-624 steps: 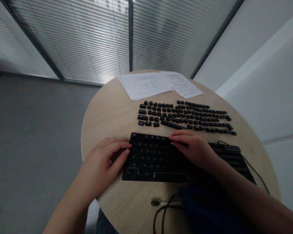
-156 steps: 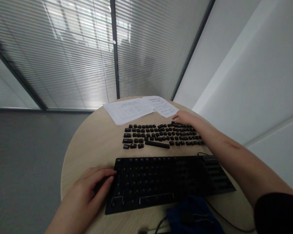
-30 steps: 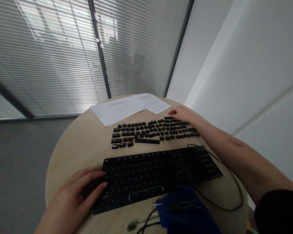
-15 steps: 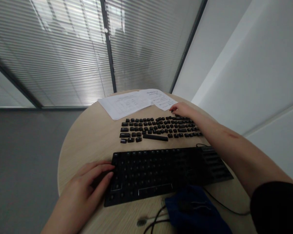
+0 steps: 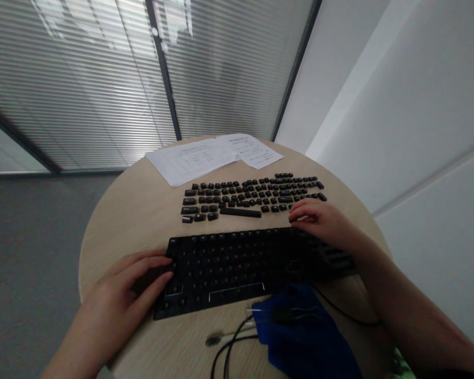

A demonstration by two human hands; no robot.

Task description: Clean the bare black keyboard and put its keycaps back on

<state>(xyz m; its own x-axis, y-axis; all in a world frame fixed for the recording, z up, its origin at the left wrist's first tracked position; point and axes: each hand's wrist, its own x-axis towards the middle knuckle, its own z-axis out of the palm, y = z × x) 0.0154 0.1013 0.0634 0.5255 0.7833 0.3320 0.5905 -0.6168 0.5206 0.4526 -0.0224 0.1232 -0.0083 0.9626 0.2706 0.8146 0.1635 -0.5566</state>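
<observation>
A black keyboard lies across the near part of the table, many of its keycaps off and the bare switch area showing. My left hand grips its left edge, thumb and fingers against the side. Over the keyboard's upper right part is my right hand, thumb and fingers pinched on a small black keycap. Behind the keyboard, loose black keycaps lie in rows, and the long spacebar keycap rests in front of them.
Printed papers lie at the far side of the round wooden table. Near me are a blue cloth, a small brush, a wire tool and a black cable. Glass with blinds stands behind.
My right hand has come back from the far right keycaps toward the keyboard, with a keycap in its fingers. My left hand stays at the keyboard's edge. The whole view has shifted slightly.
</observation>
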